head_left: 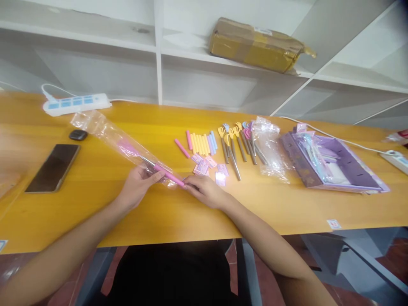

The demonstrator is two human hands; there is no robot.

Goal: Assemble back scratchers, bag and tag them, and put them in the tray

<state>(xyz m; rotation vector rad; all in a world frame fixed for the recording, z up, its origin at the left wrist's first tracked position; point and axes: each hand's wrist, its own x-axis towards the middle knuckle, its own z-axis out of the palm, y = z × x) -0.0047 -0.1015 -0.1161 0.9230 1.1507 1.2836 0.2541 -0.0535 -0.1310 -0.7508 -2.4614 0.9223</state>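
Observation:
A pink back scratcher (pixel 168 175) with a metal rod lies slantwise, its pink head (pixel 127 147) inside a long clear plastic bag (pixel 98 126). My left hand (pixel 137 183) is closed round the bag's lower part and the scratcher, thumb on top of the handle. At the handle's end, the fingers of my right hand (pixel 204 190) pinch the tip. Small printed cards (pixel 202 166) lie just beyond my right hand. Behind them are pink, yellow, purple and blue handle tubes (pixel 200 143), and to their right several back scratchers with metal rods (pixel 234 142).
Empty clear bags (pixel 269 148) lie right of the scratchers, beside a purple box (pixel 360 176) holding wrapped items. At left are a phone (pixel 53 168), a small black object (pixel 78 134) and a power strip (pixel 76 104). A taped carton (pixel 255 45) sits on the shelf.

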